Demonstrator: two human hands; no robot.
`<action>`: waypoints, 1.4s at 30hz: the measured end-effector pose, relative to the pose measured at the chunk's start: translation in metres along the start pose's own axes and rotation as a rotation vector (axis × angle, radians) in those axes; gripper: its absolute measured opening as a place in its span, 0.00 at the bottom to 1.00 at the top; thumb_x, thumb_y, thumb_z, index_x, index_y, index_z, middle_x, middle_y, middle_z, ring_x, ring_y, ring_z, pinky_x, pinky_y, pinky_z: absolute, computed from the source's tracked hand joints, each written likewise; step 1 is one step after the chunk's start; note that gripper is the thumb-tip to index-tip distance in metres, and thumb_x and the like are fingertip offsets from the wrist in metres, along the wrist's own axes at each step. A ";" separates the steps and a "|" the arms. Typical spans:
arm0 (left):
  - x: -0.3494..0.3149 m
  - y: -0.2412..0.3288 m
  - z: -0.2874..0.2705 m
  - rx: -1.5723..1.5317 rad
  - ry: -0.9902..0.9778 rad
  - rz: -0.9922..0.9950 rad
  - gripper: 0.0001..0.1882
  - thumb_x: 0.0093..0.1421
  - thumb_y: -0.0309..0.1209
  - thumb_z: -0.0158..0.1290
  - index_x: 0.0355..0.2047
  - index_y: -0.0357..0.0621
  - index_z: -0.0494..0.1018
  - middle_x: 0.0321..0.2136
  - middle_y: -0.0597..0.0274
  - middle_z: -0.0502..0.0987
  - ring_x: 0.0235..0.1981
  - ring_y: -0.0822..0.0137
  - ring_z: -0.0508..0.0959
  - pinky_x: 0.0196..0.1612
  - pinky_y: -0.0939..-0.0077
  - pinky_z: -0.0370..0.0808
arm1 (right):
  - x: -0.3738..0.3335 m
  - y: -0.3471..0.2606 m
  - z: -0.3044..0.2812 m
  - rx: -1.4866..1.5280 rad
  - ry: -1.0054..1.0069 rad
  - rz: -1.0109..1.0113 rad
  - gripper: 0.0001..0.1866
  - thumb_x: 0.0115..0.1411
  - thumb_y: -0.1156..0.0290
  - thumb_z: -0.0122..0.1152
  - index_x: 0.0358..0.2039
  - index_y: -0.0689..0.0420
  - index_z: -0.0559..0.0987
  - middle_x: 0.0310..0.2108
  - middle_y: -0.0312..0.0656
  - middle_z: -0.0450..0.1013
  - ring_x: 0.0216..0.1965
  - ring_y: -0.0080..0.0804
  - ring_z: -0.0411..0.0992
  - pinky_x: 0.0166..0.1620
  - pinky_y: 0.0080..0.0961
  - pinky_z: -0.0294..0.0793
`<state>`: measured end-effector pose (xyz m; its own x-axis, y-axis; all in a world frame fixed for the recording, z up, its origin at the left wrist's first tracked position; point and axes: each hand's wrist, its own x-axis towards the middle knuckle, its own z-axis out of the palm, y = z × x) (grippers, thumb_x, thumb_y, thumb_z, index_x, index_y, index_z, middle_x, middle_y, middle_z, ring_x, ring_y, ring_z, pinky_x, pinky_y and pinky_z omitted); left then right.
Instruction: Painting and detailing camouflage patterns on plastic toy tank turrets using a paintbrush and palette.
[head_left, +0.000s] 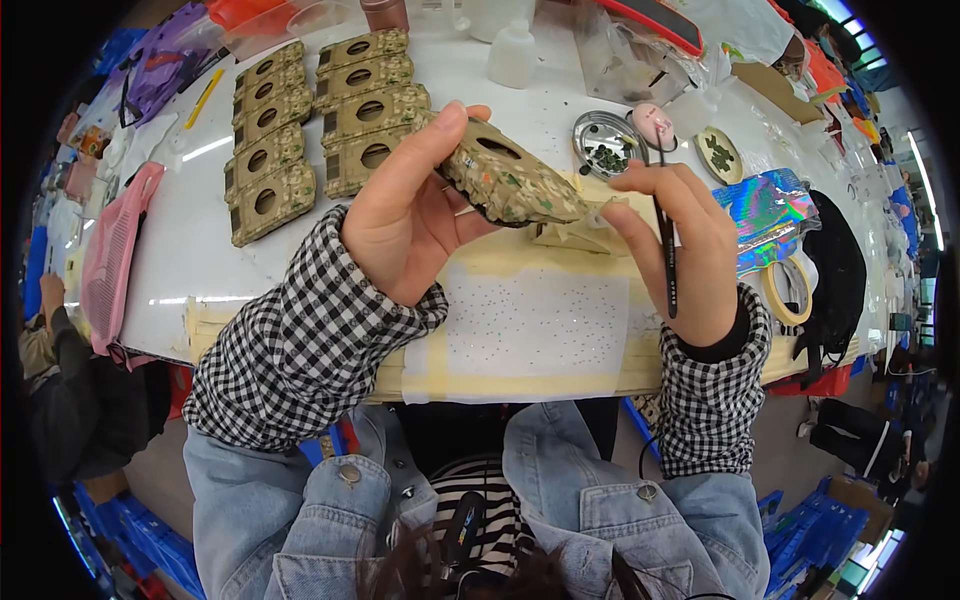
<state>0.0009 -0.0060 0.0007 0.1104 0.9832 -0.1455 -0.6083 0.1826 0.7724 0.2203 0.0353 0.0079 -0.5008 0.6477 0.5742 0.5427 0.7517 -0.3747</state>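
My left hand (405,215) grips a camouflage-painted model shell (510,180) with a round hole in its top, holding it tilted above the table. My right hand (680,245) holds black tweezers (665,250) upright against the palm, and its thumb and forefinger pinch near the shell's right end. Both sleeves are black-and-white check. Under the hands lies a white sheet dotted with tiny specks (535,325), taped down with beige masking tape.
Two rows of several camouflage shells (300,130) lie at the back left. A round metal dish of small green parts (603,145), a second small dish (718,152), a masking tape roll (788,290), iridescent foil (765,210), a white bottle (512,55) and a pink mesh bag (110,250) surround the work spot.
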 end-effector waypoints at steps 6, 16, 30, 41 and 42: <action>-0.001 0.001 -0.005 0.000 -0.027 0.018 0.25 0.63 0.44 0.39 0.52 0.37 0.61 0.41 0.59 0.74 0.44 0.66 0.75 0.47 0.70 0.73 | -0.031 -0.019 -0.022 0.250 0.062 0.291 0.44 0.56 0.33 0.36 0.53 0.67 0.62 0.41 0.52 0.70 0.44 0.37 0.70 0.51 0.32 0.65; 0.001 -0.002 -0.007 0.026 -0.046 0.040 0.24 0.64 0.44 0.38 0.52 0.37 0.61 0.43 0.58 0.73 0.45 0.65 0.74 0.49 0.69 0.73 | -0.056 -0.019 -0.007 0.789 -0.409 0.387 0.08 0.50 0.77 0.62 0.32 0.66 0.77 0.30 0.45 0.75 0.32 0.29 0.73 0.38 0.21 0.70; 0.004 -0.006 -0.017 -0.260 -0.141 -0.016 0.17 0.64 0.37 0.39 0.47 0.37 0.65 0.40 0.52 0.75 0.41 0.61 0.76 0.45 0.63 0.76 | -0.050 -0.026 0.017 0.827 -0.426 0.576 0.05 0.54 0.76 0.59 0.28 0.65 0.75 0.24 0.39 0.73 0.26 0.20 0.71 0.31 0.15 0.72; 0.003 -0.005 -0.014 -0.307 -0.093 -0.056 0.17 0.64 0.36 0.39 0.48 0.37 0.65 0.40 0.52 0.74 0.42 0.61 0.76 0.46 0.63 0.75 | -0.050 -0.023 0.021 0.820 -0.443 0.552 0.05 0.54 0.76 0.59 0.29 0.65 0.74 0.24 0.38 0.72 0.26 0.19 0.71 0.30 0.14 0.71; 0.004 -0.005 -0.014 -0.288 -0.109 -0.041 0.17 0.64 0.36 0.39 0.48 0.37 0.65 0.41 0.52 0.74 0.43 0.61 0.76 0.46 0.63 0.75 | -0.050 -0.023 0.021 0.823 -0.445 0.553 0.05 0.55 0.76 0.59 0.29 0.65 0.74 0.24 0.37 0.72 0.26 0.19 0.71 0.31 0.14 0.71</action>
<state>-0.0069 -0.0035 -0.0124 0.2134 0.9725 -0.0932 -0.7979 0.2286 0.5578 0.2190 -0.0118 -0.0276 -0.6154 0.7844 -0.0767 0.2324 0.0876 -0.9687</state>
